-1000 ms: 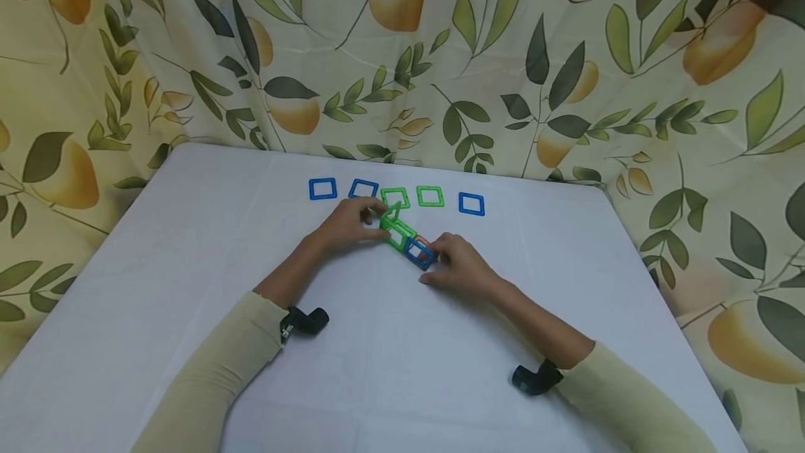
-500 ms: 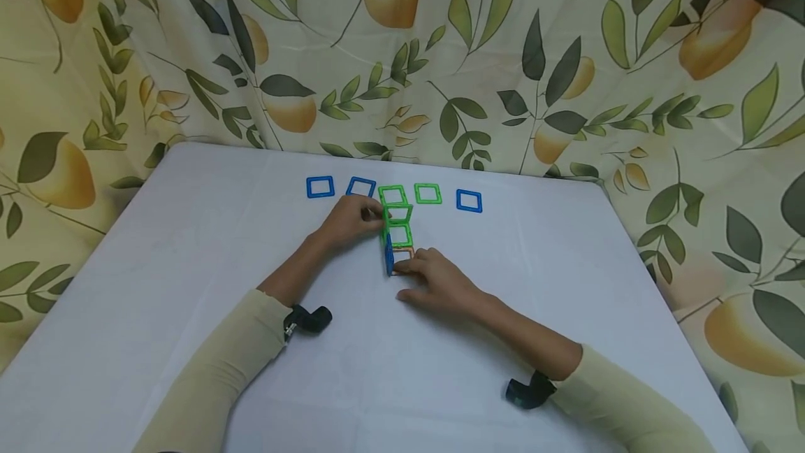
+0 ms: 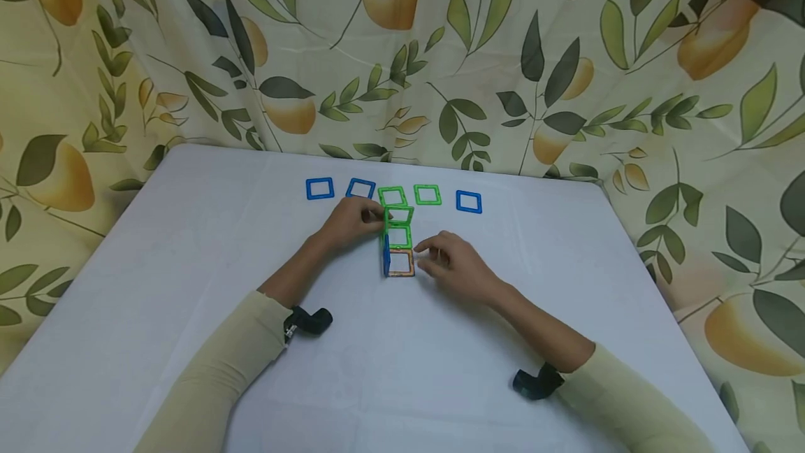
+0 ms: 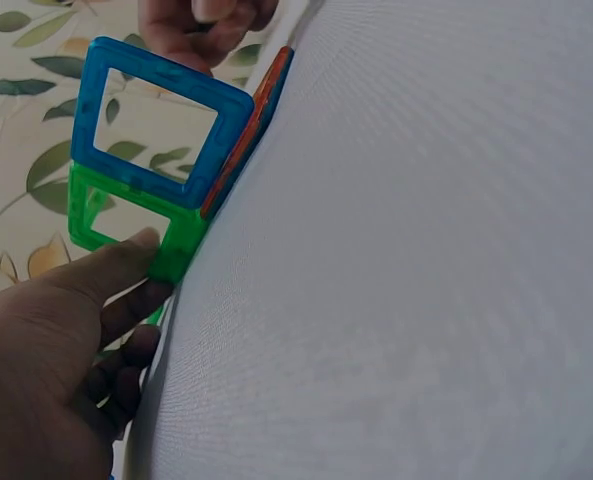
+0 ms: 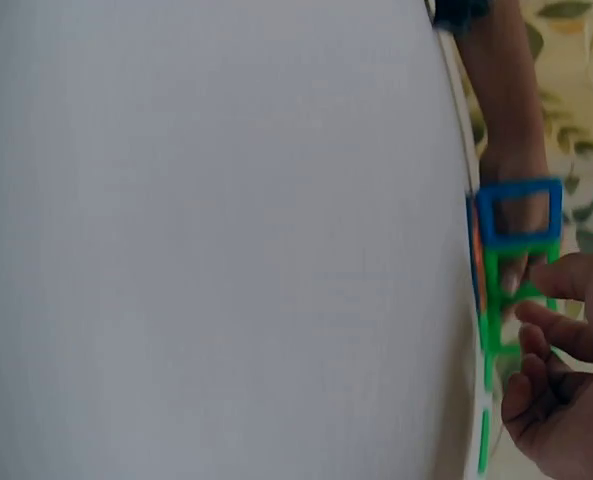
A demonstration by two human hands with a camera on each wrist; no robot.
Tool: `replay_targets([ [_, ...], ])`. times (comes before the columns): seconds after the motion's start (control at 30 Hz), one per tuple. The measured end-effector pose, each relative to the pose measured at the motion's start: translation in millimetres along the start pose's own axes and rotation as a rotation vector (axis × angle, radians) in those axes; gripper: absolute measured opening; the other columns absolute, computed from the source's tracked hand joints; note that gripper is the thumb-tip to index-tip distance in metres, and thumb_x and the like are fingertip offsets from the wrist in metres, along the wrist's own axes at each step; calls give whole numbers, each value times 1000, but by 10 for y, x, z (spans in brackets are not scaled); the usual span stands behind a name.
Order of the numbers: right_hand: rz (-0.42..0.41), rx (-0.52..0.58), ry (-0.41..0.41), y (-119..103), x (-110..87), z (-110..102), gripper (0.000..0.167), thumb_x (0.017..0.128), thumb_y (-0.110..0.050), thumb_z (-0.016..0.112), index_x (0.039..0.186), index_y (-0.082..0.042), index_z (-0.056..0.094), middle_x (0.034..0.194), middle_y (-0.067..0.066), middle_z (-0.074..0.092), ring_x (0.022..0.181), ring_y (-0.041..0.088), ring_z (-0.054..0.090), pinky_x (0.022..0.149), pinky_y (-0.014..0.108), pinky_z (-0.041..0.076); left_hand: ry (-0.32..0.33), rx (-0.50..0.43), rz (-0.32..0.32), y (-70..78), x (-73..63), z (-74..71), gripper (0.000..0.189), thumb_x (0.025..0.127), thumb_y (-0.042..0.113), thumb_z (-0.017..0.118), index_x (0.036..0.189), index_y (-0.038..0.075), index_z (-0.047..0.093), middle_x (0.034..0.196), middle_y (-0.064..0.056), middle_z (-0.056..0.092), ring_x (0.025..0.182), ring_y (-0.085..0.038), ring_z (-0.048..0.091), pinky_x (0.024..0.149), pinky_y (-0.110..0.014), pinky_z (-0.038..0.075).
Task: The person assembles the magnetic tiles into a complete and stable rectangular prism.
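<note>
Square magnetic tiles, open in the middle, are joined into a small structure in front of me. Its floor includes a green tile (image 3: 410, 237) and an orange tile (image 3: 402, 275) nearest me. Along the left side a blue tile (image 4: 166, 76) stands upright beside an upright green tile (image 4: 183, 240). My left hand (image 3: 354, 221) pinches that green tile, thumb on its face in the left wrist view. Another green tile stands across the far end. My right hand (image 3: 462, 265) is just right of the orange tile, fingers loosely bent with nothing between them.
Behind the structure lies a row of loose tiles: a blue one (image 3: 320, 179), another blue one (image 3: 363, 181) partly behind my left hand, a green one (image 3: 428, 187) and a blue one (image 3: 469, 193). One more green tile (image 3: 393, 189) lies close to the structure's far end.
The structure has turned from a slant to point straight away from me, its blue tile now on the left. My right hand has let go of the near end and drawn back right.
</note>
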State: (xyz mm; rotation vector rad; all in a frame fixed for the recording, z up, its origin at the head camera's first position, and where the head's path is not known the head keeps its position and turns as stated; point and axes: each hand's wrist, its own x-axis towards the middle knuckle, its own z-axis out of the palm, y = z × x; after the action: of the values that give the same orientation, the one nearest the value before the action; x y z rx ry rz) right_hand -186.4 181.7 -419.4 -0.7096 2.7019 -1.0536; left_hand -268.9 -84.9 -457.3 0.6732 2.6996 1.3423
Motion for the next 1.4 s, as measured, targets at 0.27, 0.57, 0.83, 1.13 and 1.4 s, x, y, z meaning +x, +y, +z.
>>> replay_targets([
  [0.27,189,17,154,391,155,-323,29,102,-15,70,128,-2,70,102,11,56,91,26,50,77,38,43,11,-11,-14,13,-16,-8,17,97,15,78,113,13,81,105,-1,72,90,-19,60,80,-34,48],
  [0.57,314,-34,244,792,365,-564,43,104,-16,66,142,2,59,110,17,53,98,29,47,80,38,39,13,-17,-31,19,-26,-13,18,96,16,78,114,14,81,105,-1,71,92,-20,59,81,-34,48],
  [0.83,322,-63,253,988,427,-661,52,100,-14,71,147,2,56,108,19,55,98,31,48,79,38,39,3,-21,-31,7,-12,-8,19,96,16,78,115,14,81,105,-1,72,92,-20,59,81,-34,48],
  [1.13,380,-55,216,1051,478,-751,61,102,-22,70,154,1,48,115,22,54,103,33,47,82,40,40,3,-29,-44,-7,-7,-1,18,96,17,79,114,15,81,104,0,72,91,-20,60,80,-34,48],
  [1.4,385,-80,138,1145,544,-840,61,109,-26,59,161,-2,38,121,26,51,109,36,45,89,46,40,4,-35,-30,-28,2,-4,18,96,17,79,113,14,81,103,0,73,91,-19,61,80,-34,49],
])
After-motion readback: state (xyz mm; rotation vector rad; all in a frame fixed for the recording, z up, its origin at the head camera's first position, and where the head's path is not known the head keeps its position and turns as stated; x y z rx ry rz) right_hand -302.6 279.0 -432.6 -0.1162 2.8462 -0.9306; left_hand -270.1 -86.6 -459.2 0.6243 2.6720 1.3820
